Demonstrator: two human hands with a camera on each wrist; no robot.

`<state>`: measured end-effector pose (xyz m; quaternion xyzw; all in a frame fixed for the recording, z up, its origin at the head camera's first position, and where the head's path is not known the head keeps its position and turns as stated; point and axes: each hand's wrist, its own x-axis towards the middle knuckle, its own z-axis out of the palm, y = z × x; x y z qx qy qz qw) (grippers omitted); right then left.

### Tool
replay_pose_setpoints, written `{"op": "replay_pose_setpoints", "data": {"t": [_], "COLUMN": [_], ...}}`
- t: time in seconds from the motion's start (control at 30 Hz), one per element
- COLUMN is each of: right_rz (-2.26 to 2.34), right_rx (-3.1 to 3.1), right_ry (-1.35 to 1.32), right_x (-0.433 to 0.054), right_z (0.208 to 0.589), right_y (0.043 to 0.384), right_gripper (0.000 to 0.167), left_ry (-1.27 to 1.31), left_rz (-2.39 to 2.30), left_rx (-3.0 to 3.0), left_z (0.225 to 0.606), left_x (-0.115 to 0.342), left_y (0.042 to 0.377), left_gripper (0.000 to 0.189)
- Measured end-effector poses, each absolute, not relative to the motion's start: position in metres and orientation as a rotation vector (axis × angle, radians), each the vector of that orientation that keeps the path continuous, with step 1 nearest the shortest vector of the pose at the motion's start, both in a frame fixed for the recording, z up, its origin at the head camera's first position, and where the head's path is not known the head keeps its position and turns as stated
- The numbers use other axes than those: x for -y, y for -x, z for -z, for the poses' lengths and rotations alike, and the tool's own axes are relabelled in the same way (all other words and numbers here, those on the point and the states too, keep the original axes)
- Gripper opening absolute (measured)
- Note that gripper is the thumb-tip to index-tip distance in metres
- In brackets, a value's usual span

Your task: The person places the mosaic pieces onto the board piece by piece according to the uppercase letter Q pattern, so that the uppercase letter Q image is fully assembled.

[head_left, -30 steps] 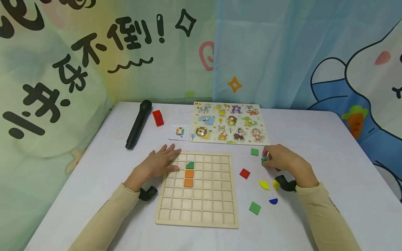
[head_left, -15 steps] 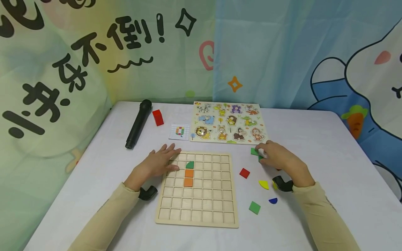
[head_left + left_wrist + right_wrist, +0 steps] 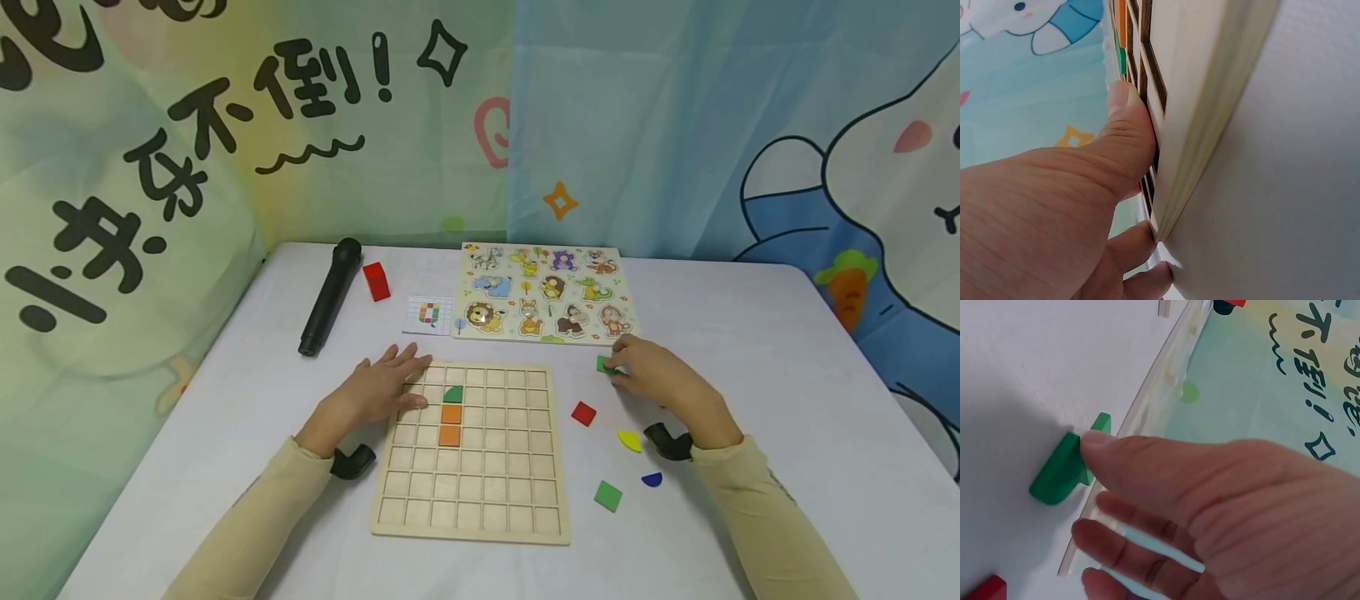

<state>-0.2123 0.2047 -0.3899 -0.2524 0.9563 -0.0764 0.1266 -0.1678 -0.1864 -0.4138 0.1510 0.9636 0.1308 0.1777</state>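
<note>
Eyes on my feeds, and the action is at two o'clock of the grid! The right hand is there, thumb tip against the dark piece, a green one that tilts out from the grip. The finger contact behind is hidden, but I read it as a pinch. The light square, also green, lies right beside it on the tabletop, and whether the two touch I can't tell.

Tight quarters, so here's my call: grip the dark piece by its edges, lift it straight up rather than drag it, and let the loose fingers clear the puzzle at twelve o'clock. If the thumb rolls, I'd expect the light square to skid or come along too.

Over at ten o'clock, the left hand lies spread and relaxed on the grid's corner, thumb on its face, grasping nothing. Light, even pressure looks best to me; a hard push could shift the grid. On it, the green quarter sits at twelve o'clock of two orange squares.

Watch the wrist, too! The red square waits at seven o'clock of the fingertips, the yellow quarter near six, so a high wrist should spare both.
</note>
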Motion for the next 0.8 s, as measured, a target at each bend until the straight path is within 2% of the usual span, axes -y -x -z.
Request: {"op": "replay_pose_setpoints", "data": {"t": [0.27, 0.43, 0.57, 0.8], "right_rz": [0.159, 0.246, 0.278, 0.353], "right_rx": [-2.824, -2.843, -2.847, -2.880], "right_ry": [0.853, 0.787, 0.723, 0.798], "right_x": [-0.198, -0.191, -0.188, -0.189], "right_z": [0.394, 0.395, 0.396, 0.398], "right_y": [0.214, 0.213, 0.212, 0.211], "right_gripper": [0.018, 0.009, 0.009, 0.015], "left_ry": [-0.415, -0.420, -0.429, -0.425], "left_rz": [-0.373, -0.380, -0.385, -0.368], "left_rx": [-2.725, -2.728, -2.728, -2.728], "left_z": [0.414, 0.412, 0.412, 0.414], "left_x": [0.188, 0.188, 0.188, 0.188], "left_y": [0.167, 0.166, 0.166, 0.167], "left_gripper": [0.077, 0.076, 0.076, 0.075]}}
